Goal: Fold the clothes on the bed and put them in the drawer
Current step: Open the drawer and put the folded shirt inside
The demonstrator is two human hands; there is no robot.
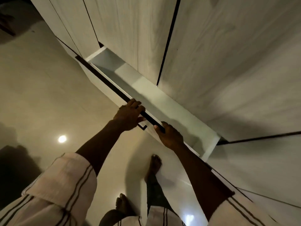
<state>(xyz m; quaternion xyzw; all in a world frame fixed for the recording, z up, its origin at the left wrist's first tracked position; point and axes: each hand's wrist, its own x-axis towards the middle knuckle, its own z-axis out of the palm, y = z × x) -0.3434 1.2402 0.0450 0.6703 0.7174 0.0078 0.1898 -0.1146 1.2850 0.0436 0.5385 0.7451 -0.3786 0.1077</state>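
The left grip [130, 114] and the right grip [169, 136] were both curled tight over the drawer front [150, 119]. The drawer [162, 101] stood open beyond them.

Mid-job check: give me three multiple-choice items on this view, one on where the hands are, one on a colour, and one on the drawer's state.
1. Where are the left hand and the right hand?
A. on the front edge of the drawer
B. deep inside it
C. hanging at the person's sides

2. What colour is the strip along that edge?
A. red
B. yellow
C. black

3. The drawer is:
A. shut flush
B. pulled open
C. lifted right out

Answers:
1 A: both hands grip the front edge, fingers curled over it.
2 C: the strip shows black against the white front.
3 B: the drawer's pale inside is exposed, and no clothes show in the visible part.
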